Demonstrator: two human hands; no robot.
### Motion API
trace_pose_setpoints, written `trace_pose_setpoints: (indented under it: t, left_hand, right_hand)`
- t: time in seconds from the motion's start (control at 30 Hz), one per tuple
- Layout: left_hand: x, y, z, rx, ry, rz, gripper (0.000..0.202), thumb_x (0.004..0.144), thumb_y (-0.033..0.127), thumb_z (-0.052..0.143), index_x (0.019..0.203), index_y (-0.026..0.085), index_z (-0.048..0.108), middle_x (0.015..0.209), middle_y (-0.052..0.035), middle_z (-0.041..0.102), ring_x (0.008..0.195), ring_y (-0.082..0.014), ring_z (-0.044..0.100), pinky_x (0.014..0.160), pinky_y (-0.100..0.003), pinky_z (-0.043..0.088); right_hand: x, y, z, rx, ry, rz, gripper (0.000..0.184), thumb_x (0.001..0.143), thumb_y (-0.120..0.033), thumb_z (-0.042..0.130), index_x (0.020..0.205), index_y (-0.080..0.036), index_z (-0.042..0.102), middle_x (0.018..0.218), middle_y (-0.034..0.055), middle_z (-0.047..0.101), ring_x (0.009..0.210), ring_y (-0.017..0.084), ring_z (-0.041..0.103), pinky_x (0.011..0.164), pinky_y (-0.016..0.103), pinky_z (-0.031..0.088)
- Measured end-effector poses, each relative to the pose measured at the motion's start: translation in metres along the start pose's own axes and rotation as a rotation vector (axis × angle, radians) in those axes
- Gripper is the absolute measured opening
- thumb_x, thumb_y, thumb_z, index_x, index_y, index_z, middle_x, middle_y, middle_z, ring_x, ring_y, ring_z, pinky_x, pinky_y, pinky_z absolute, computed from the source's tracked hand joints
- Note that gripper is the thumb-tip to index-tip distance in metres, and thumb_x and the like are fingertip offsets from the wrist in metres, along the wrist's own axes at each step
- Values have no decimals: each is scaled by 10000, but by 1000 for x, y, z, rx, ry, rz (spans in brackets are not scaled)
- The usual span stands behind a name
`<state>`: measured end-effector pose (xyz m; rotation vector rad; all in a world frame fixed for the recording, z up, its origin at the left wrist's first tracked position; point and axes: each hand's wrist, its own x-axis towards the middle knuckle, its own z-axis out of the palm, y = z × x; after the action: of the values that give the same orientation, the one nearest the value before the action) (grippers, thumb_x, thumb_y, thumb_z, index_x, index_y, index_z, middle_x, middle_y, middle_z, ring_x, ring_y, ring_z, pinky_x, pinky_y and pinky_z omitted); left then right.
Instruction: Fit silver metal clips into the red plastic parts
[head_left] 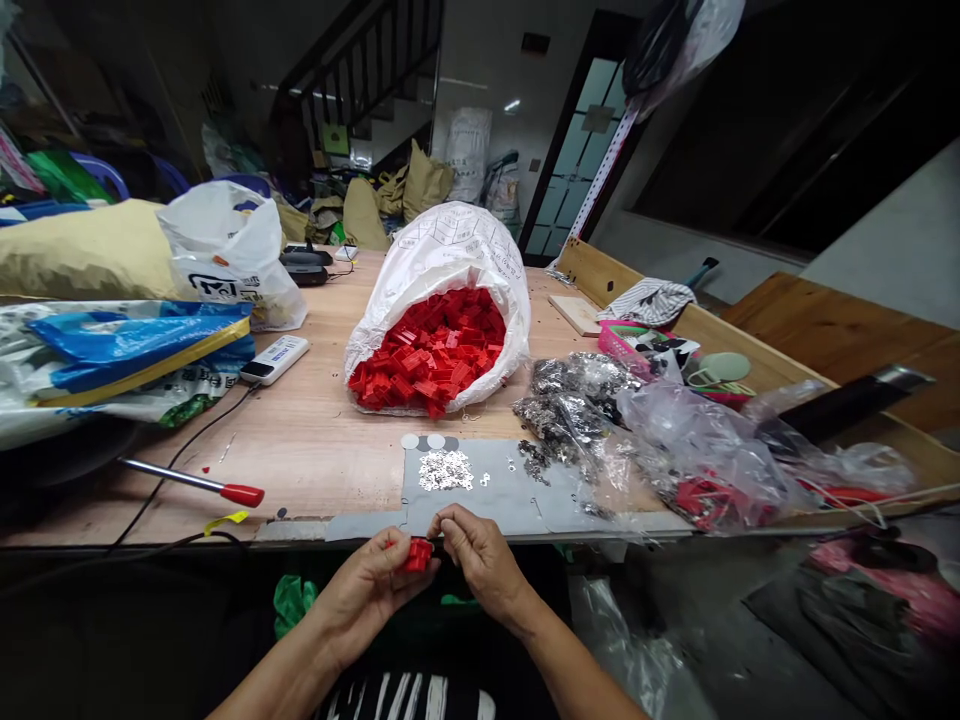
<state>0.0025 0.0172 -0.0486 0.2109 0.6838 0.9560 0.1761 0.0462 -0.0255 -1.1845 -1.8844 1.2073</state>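
Observation:
My left hand is closed around a small red plastic part just below the table's front edge. My right hand is pinched against the same part, fingertips pressed together at its right side; whether a tiny metal piece is in them I cannot make out. Just beyond my hands lies a grey mat with a small heap of shiny metal bits. Farther back an open white sack spills several red plastic parts.
Clear bags of metal pieces and red parts lie at the right. A red-handled screwdriver, a white remote, cables, blue and white bags sit at the left. Pink basket at back right.

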Motion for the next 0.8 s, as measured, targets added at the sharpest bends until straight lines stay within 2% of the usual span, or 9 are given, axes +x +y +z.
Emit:
trace_pose_setpoints:
  t: [0.1, 0.2, 0.3, 0.47, 0.6, 0.7, 0.8]
  left_hand:
    - [3, -12, -14, 228, 52, 4, 242, 695, 283, 761, 660, 157, 557, 908, -40, 678, 810, -191, 677, 740, -306, 507]
    - [11, -23, -29, 491, 74, 72, 249, 636, 317, 786, 734, 162, 619, 854, -34, 652, 746, -160, 614, 641, -261, 471]
    - [17, -27, -38, 683, 62, 105, 344, 614, 342, 779, 892, 176, 662, 838, -39, 648, 778, -183, 581, 677, -286, 463]
    - [16, -19, -40, 835, 47, 112, 408, 648, 331, 736, 1021, 182, 664, 1024, -71, 650, 1001, -257, 554, 850, -337, 426]
    - [15, -18, -43, 843, 38, 113, 398, 668, 339, 717, 1034, 191, 666, 1115, -84, 632, 1105, -297, 512, 912, -363, 397]
    - [17, -22, -49, 823, 38, 114, 386, 679, 335, 713, 1034, 191, 663, 1123, -85, 622, 1110, -294, 508, 901, -357, 401]
    - [19, -25, -53, 778, 41, 114, 375, 685, 342, 716, 1022, 185, 662, 1077, -80, 624, 1045, -271, 529, 842, -333, 422]
  right_hand:
    - [9, 9, -10, -30, 18, 22, 338, 977, -405, 332, 928, -209, 604, 556, -56, 421, 522, 109, 430, 537, 215, 349]
    - [26, 16, -25, -214, 90, -10, 257, 970, -329, 365, 1051, -224, 585, 750, -13, 590, 719, 136, 561, 694, 246, 426]
    - [53, 17, -39, -432, 177, -60, 258, 915, -258, 471, 1163, -232, 539, 1079, 46, 606, 970, 176, 578, 861, 307, 443]
    - [107, 4, -49, -756, 344, -146, 434, 859, -192, 557, 1282, -248, 478, 1250, 85, 502, 1092, 224, 526, 882, 346, 470]
    - [148, -3, -52, -802, 439, -109, 462, 814, -204, 638, 1259, -238, 520, 1197, 104, 494, 986, 242, 548, 820, 360, 481]
    - [169, 1, -52, -724, 449, -98, 326, 801, -202, 652, 1124, -217, 610, 1059, 84, 517, 887, 218, 559, 799, 348, 474]
    - [175, 10, -48, -665, 436, -134, 182, 811, -161, 610, 983, -207, 648, 985, 56, 516, 854, 189, 552, 798, 316, 466]
